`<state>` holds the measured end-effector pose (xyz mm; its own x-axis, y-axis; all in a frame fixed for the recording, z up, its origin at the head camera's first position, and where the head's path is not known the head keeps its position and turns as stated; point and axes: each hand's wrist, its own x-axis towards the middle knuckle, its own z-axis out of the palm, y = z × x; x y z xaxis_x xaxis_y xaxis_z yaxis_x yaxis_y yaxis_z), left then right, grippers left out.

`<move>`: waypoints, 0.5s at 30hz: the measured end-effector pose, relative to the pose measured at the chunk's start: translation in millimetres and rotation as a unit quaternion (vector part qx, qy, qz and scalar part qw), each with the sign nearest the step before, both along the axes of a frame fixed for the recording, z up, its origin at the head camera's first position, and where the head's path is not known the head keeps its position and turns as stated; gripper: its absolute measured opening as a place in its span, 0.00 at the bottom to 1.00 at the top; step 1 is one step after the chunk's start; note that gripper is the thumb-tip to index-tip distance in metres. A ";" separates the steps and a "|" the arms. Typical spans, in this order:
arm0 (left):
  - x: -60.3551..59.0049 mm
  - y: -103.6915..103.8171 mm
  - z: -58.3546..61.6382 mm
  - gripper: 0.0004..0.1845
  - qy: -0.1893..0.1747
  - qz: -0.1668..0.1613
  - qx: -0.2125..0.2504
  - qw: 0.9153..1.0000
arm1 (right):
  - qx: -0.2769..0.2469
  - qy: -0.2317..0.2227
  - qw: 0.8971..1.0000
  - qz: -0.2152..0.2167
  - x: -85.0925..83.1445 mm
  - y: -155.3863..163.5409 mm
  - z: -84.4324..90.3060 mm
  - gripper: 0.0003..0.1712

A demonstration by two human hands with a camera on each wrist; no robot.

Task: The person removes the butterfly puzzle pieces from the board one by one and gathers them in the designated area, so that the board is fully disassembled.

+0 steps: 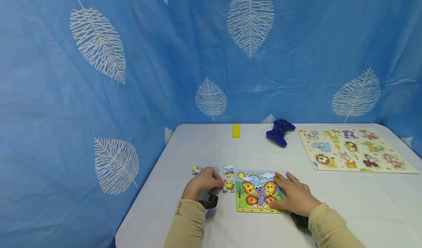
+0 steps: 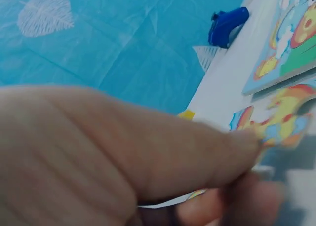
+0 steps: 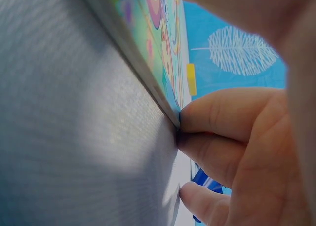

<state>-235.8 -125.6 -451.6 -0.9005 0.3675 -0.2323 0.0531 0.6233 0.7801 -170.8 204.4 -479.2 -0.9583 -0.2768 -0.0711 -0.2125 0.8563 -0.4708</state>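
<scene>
Bright rainbow colours on the loose puzzle piece [image 2: 276,122], and it's pinched right at the fingertips of the left hand [image 1: 204,182], thumb on top, fingers curled beneath, just left of a strip of joined pieces [image 1: 228,178] lying on the white table [image 1: 329,204]. More loose pieces [image 1: 196,170] peek out beyond the knuckles. Immediately to the right sits the butterfly puzzle board [image 1: 255,191], flat on the table near its front edge, and the right hand [image 1: 295,196] lies over its right side, fingers stretched out and relaxed, fingertips pressed against the board's edge in the wrist view. Further back: a blue game controller [image 1: 279,131], a yellow block [image 1: 236,130], and off to the right an animal puzzle board [image 1: 354,150], all before a blue leaf-print curtain [image 1: 99,76].
</scene>
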 end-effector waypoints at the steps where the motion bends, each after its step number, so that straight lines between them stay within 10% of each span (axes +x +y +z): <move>1: 0.6 1.0 -0.4 0.14 0.009 0.001 -0.015 1.000 | 0.000 0.000 1.000 0.000 -0.1 0.0 -0.1 0.65; 15: 3.7 20.6 -1.7 0.11 0.080 0.044 -0.151 0.984 | 0.001 0.002 1.000 0.002 0.6 -0.3 2.1 0.64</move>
<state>-232.1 -105.0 -453.3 -0.9597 0.2224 -0.1716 0.0956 0.8329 0.5451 -170.2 204.2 -477.2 -0.9574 -0.2806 -0.0676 -0.2178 0.8560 -0.4688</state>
